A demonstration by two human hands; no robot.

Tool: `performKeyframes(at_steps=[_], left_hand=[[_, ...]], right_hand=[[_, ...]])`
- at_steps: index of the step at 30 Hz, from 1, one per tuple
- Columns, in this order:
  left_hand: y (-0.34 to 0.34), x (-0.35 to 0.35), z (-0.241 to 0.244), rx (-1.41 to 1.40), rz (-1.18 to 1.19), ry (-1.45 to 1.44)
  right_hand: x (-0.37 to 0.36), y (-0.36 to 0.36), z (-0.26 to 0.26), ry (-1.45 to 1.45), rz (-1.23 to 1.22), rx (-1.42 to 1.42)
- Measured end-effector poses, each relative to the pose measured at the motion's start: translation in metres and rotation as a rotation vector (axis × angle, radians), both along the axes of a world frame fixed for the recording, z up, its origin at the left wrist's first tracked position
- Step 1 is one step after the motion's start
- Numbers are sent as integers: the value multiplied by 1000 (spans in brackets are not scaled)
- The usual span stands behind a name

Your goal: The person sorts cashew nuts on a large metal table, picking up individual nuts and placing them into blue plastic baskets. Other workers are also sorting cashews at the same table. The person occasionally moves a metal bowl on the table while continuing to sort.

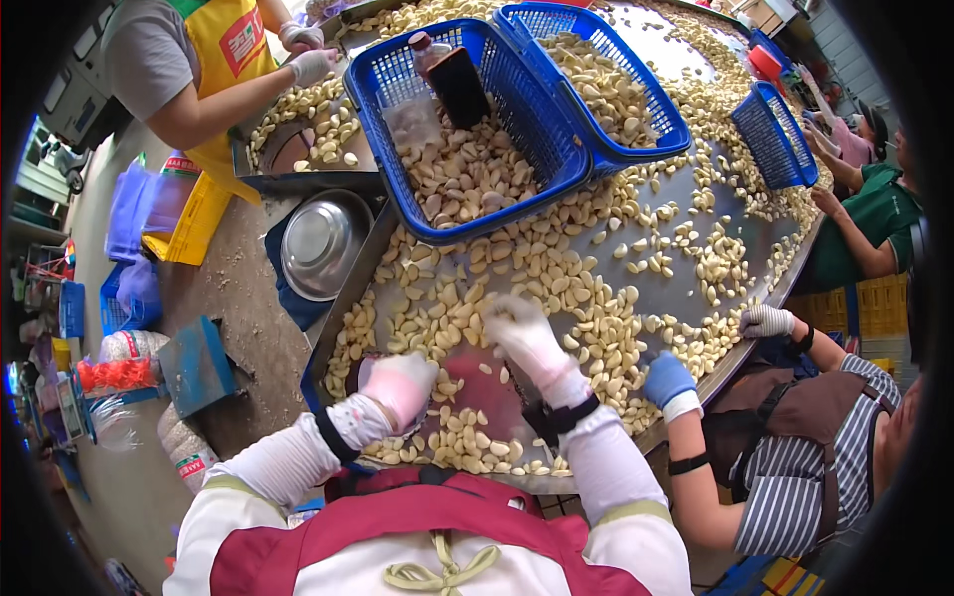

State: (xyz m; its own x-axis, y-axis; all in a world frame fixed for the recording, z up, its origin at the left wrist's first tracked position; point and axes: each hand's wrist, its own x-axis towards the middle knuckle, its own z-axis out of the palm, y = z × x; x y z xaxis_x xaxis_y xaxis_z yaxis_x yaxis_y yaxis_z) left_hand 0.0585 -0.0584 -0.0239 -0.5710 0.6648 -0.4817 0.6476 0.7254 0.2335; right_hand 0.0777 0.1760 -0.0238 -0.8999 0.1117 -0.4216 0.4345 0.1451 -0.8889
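Peeled garlic cloves [596, 320] are spread loosely over a metal work table [667, 287] before me. My left hand [402, 384], in a pale glove, is low over the near left part of the table, fingers curled downward. Beside it shows part of a round opening [359, 374] in the tabletop. Further forward and to the right, my right hand [519, 335] is bent over the cloves in a whitish glove, slightly blurred. Whether either hand pinches a clove is hidden. Between them lies a patch of bare, reddish-reflecting metal with a few cloves.
A blue plastic basket [570, 167] of garlic, holding a bottle [425, 51] and a dark phone-like object [460, 89], stands ahead. Another blue basket [674, 141] adjoins it. A steel bowl [326, 242] sits left. Co-workers' gloved hands [668, 381] work at right and far left.
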Motion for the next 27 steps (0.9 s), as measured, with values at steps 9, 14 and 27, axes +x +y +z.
performKeyframes(at_steps=[9, 14, 27], left_hand=[[4, -6, -3, 235, 257, 37], [5, 5, -21, 201, -21, 182], [14, -91, -32, 222, 299, 337]], right_hand=[[-85, -40, -68, 200, 232, 913], [-34, 10, -6, 88, -83, -75], [-12, -49, 17, -250, -144, -710]])
